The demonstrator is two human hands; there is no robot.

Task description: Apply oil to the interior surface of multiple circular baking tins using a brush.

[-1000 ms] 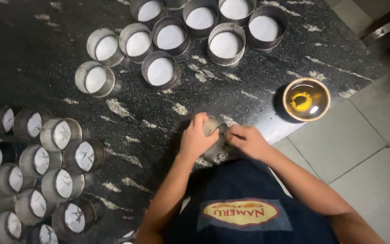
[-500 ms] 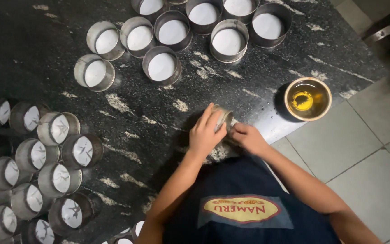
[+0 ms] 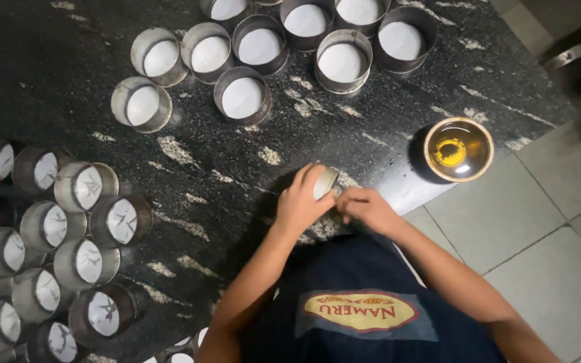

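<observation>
**Hands on a small tin at the counter's edge**

Black speckled stone counter (image 3: 89, 67) fills most of the frame, with grey floor tiles (image 3: 559, 255) at lower right. At lower centre, the left hand (image 3: 302, 202) grips a small round metal tin (image 3: 325, 183), tilted on edge, fingers wrapped over it. The right hand (image 3: 366, 207) sits just beside it, fingers curled; whether it holds anything cannot be told. Right of them stands a bowl of yellow oil (image 3: 458, 149). Upright lined tins (image 3: 242, 95) cluster along the top; more tins (image 3: 48, 235) lie on their sides at left.
</observation>
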